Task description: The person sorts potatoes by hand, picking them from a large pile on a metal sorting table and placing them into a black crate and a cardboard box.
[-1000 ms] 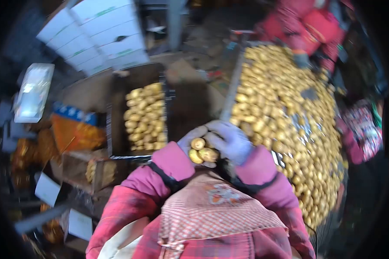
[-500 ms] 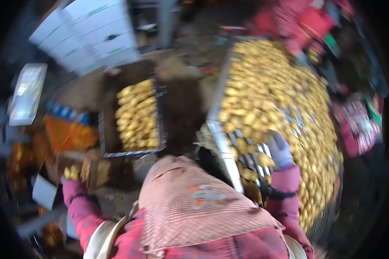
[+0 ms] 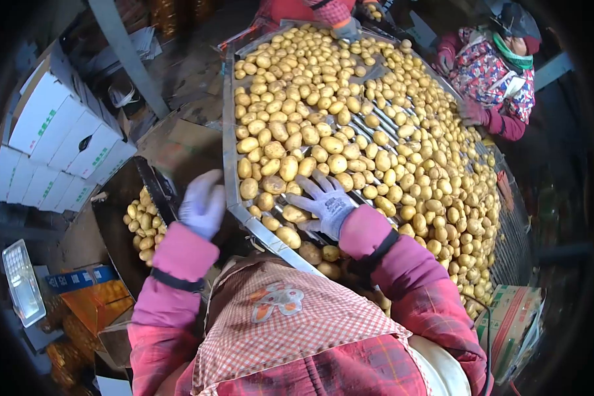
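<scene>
Many potatoes [image 3: 290, 125] cover a metal-edged sorting table [image 3: 230, 132] with rollers showing between them. My right hand [image 3: 327, 206], in a pale glove, lies over potatoes near the table's front left corner, fingers spread, palm down, gripping nothing. Just outside the left edge of the table, my left hand [image 3: 203, 206], also gloved, hangs with its fingers extended and nothing visible in it. Below and left of it, a dark crate [image 3: 105, 224] holds more potatoes [image 3: 145, 224].
A co-worker in a floral jacket [image 3: 492, 79] stands at the right side, hands by the table. Another co-worker's gloved hand [image 3: 346, 30] touches potatoes at the far edge. White boxes [image 3: 59, 138] are stacked at left; a carton [image 3: 508, 323] stands lower right.
The view has turned toward the sorting table. My left hand has come from the far left, where it held potatoes, to the table's edge. My right hand's fingers are now spread over potatoes.
</scene>
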